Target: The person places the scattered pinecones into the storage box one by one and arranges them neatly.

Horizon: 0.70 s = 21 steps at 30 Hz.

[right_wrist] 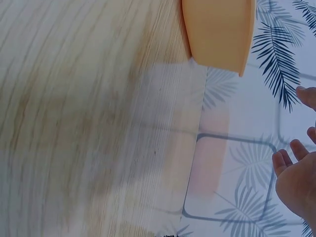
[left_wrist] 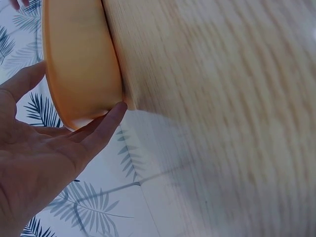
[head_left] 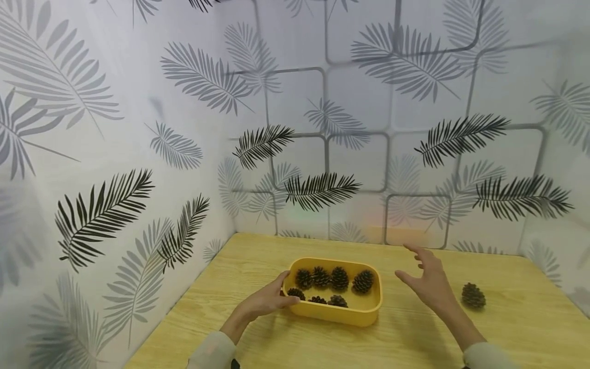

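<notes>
A yellow oblong box (head_left: 338,313) with rounded corners stands on the table, several brown pine cones (head_left: 339,279) inside it. My left hand (head_left: 266,300) holds the box by its left end, thumb over the near rim and fingers around the end wall. In the left wrist view, the fingertips of that hand (left_wrist: 59,140) reach low on the yellow wall. To the right of the box my right hand (head_left: 432,287) hovers above the table with thumb and fingers spread, holding nothing. One more pine cone (head_left: 473,296) lies on the table, right of that hand.
The light wood-grain table (head_left: 276,348) runs back to a white wall (head_left: 299,220) patterned with grey and black leaves. Another such wall (head_left: 115,287) borders the table's left side.
</notes>
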Each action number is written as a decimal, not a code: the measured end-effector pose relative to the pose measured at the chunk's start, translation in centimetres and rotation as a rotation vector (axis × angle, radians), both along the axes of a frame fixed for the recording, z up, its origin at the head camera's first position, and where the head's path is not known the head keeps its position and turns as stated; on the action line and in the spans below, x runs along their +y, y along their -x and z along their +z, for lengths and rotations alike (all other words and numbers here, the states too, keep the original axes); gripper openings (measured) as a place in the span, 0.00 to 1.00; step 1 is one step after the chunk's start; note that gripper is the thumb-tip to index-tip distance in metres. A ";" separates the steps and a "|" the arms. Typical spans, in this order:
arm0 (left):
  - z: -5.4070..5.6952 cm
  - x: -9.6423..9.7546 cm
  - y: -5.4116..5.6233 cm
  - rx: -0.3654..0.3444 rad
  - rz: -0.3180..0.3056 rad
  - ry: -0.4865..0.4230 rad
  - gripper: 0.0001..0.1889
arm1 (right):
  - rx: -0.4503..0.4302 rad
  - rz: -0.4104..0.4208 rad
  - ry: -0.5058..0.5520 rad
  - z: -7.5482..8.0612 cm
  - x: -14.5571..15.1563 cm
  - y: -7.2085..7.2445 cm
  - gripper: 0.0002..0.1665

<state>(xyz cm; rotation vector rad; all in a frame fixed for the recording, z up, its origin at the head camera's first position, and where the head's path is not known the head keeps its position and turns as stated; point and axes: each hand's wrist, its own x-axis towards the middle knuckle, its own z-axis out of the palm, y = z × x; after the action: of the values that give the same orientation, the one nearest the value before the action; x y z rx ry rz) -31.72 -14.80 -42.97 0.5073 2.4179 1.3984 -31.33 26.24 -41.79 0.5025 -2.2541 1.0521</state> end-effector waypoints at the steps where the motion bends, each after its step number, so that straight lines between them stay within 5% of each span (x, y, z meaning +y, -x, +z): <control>1: 0.0 0.0 0.0 0.002 0.000 0.001 0.49 | 0.000 -0.003 0.000 0.0 0.3 0.0 0.39; 15: -0.1 -0.1 -0.1 -0.007 0.003 -0.008 0.49 | -0.116 -0.080 -0.066 -0.1 4.0 -0.6 0.40; 21: 0.1 0.0 -0.1 0.004 -0.007 -0.008 0.49 | -0.076 -0.118 -0.073 -0.5 6.2 -0.4 0.38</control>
<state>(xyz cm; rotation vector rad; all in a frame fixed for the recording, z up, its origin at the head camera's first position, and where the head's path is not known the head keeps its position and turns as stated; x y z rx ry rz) -31.66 -14.84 -42.91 0.5206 2.4122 1.4055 -30.90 32.48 -42.28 0.3601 -2.3642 0.9476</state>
